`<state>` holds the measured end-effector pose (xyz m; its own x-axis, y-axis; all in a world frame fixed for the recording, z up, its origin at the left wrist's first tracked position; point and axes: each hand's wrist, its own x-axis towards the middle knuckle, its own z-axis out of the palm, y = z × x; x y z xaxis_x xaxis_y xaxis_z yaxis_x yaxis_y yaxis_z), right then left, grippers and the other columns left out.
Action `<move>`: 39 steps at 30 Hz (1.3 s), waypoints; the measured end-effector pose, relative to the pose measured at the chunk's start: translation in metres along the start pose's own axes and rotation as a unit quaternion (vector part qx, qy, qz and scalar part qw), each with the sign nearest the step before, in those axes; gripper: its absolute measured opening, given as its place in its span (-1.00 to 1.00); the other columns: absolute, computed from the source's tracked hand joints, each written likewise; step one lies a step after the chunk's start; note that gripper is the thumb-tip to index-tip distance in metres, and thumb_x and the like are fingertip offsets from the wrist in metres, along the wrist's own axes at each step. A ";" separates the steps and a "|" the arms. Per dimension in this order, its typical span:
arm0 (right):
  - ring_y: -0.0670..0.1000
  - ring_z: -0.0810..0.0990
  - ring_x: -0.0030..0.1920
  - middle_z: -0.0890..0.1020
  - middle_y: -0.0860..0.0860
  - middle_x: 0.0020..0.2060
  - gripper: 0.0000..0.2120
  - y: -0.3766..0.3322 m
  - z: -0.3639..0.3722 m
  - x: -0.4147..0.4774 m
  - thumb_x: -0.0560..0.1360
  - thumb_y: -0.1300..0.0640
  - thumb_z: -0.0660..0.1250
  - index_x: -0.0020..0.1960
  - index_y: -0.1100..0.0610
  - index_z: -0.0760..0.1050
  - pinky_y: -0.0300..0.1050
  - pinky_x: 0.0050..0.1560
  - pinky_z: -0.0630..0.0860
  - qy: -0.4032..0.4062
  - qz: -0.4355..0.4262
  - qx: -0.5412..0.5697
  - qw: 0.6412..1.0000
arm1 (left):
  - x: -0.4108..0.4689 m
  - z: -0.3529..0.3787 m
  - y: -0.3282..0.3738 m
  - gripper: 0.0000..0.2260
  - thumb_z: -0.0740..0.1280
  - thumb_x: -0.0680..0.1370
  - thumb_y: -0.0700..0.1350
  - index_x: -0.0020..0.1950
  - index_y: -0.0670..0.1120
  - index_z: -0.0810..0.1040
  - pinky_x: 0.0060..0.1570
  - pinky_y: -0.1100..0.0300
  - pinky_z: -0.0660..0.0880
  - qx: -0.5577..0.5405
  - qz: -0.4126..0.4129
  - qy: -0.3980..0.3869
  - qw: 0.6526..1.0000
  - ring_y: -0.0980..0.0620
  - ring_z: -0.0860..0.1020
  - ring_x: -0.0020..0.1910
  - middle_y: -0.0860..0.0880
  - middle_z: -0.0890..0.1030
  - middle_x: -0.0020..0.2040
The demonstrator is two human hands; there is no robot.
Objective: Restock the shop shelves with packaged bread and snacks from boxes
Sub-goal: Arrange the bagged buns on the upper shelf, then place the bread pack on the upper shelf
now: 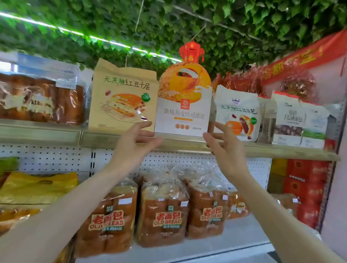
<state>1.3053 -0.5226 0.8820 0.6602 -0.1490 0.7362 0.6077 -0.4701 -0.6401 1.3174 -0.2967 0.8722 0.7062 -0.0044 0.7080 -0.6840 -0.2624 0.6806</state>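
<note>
Both hands are up at the top shelf (188,142), palms facing each other and fingers spread, holding nothing. Her or his left hand (134,143) hovers just below the lower left corner of the white and orange toast box (183,102), and the right hand (227,149) sits just off its lower right corner, fingertips near it but, as far as I can tell, not touching.

That box stands upright at the front edge of the shelf, squeezed between the tan red-bean pastry bag (124,97) on its left and a white red-bean bun bag (236,114) on its right. More white bags fill the far right of the row, and clear-wrapped loaves sit on the far left.

By my reckoning the box will be light and fairly stiff, a card carton with a cut-out carry handle near the top, so pressing flat palms on its two side walls low down should steer it without denting it. The neighbours are soft, crinkly bags that would buckle or tip if nudged hard.

On the lower shelf, the "Old Bread" loaves (162,213) in slippery clear film look squashy and are best lifted from beneath.
</note>
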 end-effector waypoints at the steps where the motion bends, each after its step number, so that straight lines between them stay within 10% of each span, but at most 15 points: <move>1: -0.04 0.61 -0.02 0.59 -0.05 0.07 -0.51 0.000 -0.013 -0.007 0.56 -0.06 0.31 0.43 0.02 0.32 -0.16 -0.06 0.56 0.002 0.004 -0.008 1.000 | -0.005 0.008 0.004 -0.52 0.43 0.49 -0.03 0.38 -0.01 0.41 -0.07 0.33 0.46 -0.006 -0.001 -0.003 1.000 0.09 0.59 0.06 0.00 0.61 0.09; 24: -0.21 0.58 -0.08 0.59 -0.05 0.04 -0.54 0.038 -0.392 -0.194 0.56 -0.04 0.30 0.41 0.10 0.39 -0.44 -0.17 0.51 0.039 0.043 -0.112 0.992 | -0.213 0.320 0.198 -0.56 0.41 0.52 0.01 0.37 0.04 0.41 -0.23 0.51 0.40 -0.108 -0.040 -0.114 0.987 0.31 0.54 -0.04 0.06 0.60 0.12; 32: -0.02 0.64 0.01 0.59 -0.18 -0.05 -0.57 0.113 -0.480 -0.232 0.55 -0.07 0.31 0.35 0.10 0.43 0.04 0.13 0.58 0.061 0.132 -0.089 0.985 | -0.264 0.437 0.201 -0.64 0.43 0.51 -0.03 0.27 0.06 0.44 0.09 0.21 0.49 -0.122 -0.094 -0.168 0.974 0.15 0.57 0.04 0.03 0.62 0.09; 39: -0.02 0.62 0.05 0.58 -0.17 -0.04 -0.58 0.232 -0.511 -0.230 0.57 -0.06 0.30 0.36 0.11 0.43 0.03 0.16 0.57 0.057 0.190 -0.103 0.975 | -0.265 0.545 0.134 -0.66 0.42 0.52 -0.01 0.27 0.09 0.45 0.00 0.28 0.46 -0.126 -0.144 -0.179 0.965 0.13 0.57 0.02 0.05 0.63 0.07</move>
<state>1.0685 -1.0421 0.6762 0.7604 -0.4366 0.4808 0.2191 -0.5245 -0.8227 1.1383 -0.8561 0.6729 0.8609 -0.3115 0.4022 -0.4403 -0.0603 0.8958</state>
